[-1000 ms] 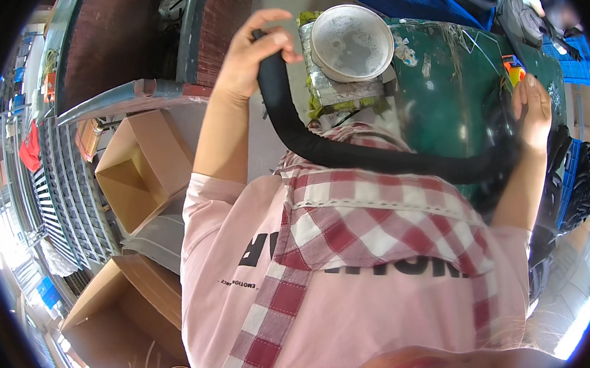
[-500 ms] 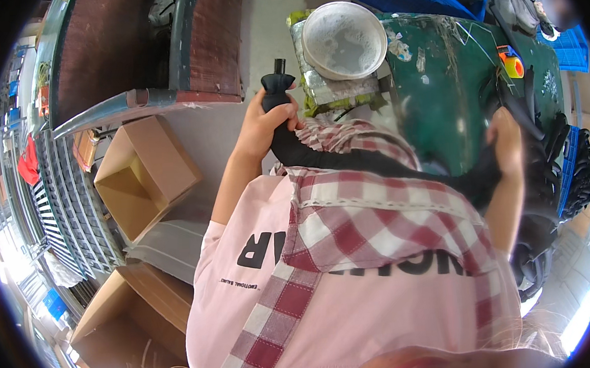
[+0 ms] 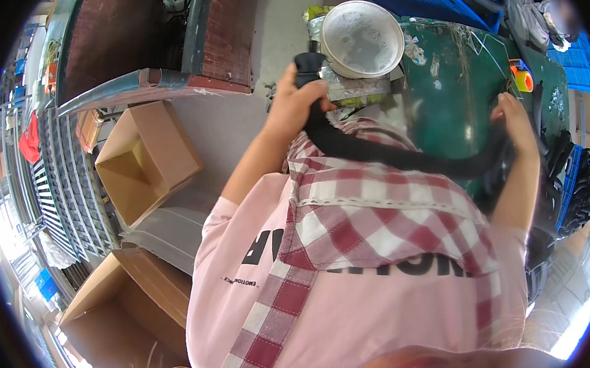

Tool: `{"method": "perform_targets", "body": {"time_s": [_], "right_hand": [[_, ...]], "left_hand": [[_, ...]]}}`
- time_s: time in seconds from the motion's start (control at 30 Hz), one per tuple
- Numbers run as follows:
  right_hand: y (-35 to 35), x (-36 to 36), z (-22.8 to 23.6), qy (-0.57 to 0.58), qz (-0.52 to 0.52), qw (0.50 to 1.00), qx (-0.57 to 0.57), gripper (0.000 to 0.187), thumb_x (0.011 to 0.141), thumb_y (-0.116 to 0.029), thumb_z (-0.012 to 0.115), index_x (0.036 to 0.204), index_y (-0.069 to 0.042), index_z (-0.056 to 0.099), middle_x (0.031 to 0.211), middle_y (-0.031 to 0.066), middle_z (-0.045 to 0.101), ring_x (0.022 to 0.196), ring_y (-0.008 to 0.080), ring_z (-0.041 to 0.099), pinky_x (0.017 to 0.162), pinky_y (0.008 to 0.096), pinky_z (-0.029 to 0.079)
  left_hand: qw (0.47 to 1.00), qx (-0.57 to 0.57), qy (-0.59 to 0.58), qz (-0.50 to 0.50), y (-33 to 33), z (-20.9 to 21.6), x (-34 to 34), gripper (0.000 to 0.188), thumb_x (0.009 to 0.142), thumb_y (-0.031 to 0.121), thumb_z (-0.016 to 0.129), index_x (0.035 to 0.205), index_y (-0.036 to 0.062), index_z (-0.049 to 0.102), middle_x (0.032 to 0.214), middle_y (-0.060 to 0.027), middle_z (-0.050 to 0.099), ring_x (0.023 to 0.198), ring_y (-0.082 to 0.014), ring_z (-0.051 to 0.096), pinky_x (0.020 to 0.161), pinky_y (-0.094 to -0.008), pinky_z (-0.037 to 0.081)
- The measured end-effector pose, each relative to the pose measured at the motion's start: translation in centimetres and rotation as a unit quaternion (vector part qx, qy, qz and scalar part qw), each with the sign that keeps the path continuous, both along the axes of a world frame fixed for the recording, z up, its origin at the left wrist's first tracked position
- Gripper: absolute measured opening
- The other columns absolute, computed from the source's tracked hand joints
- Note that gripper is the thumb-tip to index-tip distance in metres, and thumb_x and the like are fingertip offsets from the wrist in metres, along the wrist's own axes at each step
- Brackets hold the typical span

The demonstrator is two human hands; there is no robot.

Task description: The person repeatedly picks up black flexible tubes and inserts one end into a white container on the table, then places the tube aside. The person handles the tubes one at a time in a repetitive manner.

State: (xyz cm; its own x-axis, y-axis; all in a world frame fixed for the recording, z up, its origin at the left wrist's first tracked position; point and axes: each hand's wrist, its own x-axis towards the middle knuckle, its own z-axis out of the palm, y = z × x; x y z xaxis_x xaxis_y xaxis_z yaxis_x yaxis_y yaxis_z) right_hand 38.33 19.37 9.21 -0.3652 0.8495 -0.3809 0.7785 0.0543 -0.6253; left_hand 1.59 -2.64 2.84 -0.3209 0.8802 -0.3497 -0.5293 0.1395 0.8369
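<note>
Black hose (image 3: pixel 388 151) bowed across the person's front, its left end beside a bucket.
With that end so near the white bucket (image 3: pixel 397 47), a careless swing could knock the rim and splash the liquid; a slackening left grip could let the hose drop, and its loose middle might snag on the checked apron (image 3: pixel 380 229). The left hand (image 3: pixel 295 107) curls thumb and fingers round it, just below the end; the right hand (image 3: pixel 516 122) has its fingers bunched at the far end, but dark blur hides whether they grip it. The hose looks matt, thick and bendy, with a flared collar and a narrow stub at its left tip.
</note>
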Motion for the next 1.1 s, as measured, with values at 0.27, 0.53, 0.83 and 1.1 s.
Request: {"method": "perform_targets", "body": {"time_s": [0.27,0.53,0.83,1.1], "right_hand": [[-3.2,2.4,-3.0,0.091,-0.117,0.989,-0.007,0.033,0.096,-0.027,0.042,0.071,-0.006,0.049,0.06,0.0044,0.052,0.056,0.0127,0.048,0.057,0.0265,0.038],[-5.6,4.2,-2.7,0.112,-0.167,0.98,0.005,0.032,0.096,-0.025,0.042,0.072,-0.005,0.048,0.06,0.004,0.051,0.056,0.0116,0.047,0.056,0.0251,0.037],[-6.4,4.6,-3.4,0.108,-0.223,0.969,0.001,0.032,0.094,-0.024,0.043,0.069,-0.006,0.05,0.06,0.0037,0.051,0.055,0.0119,0.047,0.056,0.0265,0.038],[-7.1,5.9,-5.1,0.12,-0.259,0.958,-0.006,0.034,0.092,-0.025,0.043,0.064,-0.006,0.049,0.057,0.0042,0.051,0.052,0.0121,0.046,0.054,0.0266,0.037]], "left_hand": [[0.929,-0.029,0.358,0.093,1.0,-0.1,2.5,0.048,0.079,0.011,0.07,0.12,-0.0017,0.048,0.095,-0.0118,0.061,0.087,-0.0166,0.06,0.078,-0.0274,0.047],[0.811,0.041,0.584,0.012,1.2,0.3,1.7,0.033,0.071,0.015,0.074,0.095,-0.0015,0.058,0.089,-0.0165,0.062,0.078,-0.0311,0.061,0.071,-0.035,0.049],[0.992,0.103,-0.07,0.006,3.5,0.0,2.3,0.029,0.083,0.011,0.067,0.107,0.0025,0.052,0.106,-0.023,0.062,0.092,-0.029,0.065,0.083,-0.0343,0.053],[0.98,0.16,-0.087,-0.084,5.5,-0.1,2.0,0.021,0.084,0.01,0.064,0.097,0.0002,0.052,0.099,-0.0229,0.064,0.082,-0.0274,0.066,0.072,-0.0332,0.055]]}}
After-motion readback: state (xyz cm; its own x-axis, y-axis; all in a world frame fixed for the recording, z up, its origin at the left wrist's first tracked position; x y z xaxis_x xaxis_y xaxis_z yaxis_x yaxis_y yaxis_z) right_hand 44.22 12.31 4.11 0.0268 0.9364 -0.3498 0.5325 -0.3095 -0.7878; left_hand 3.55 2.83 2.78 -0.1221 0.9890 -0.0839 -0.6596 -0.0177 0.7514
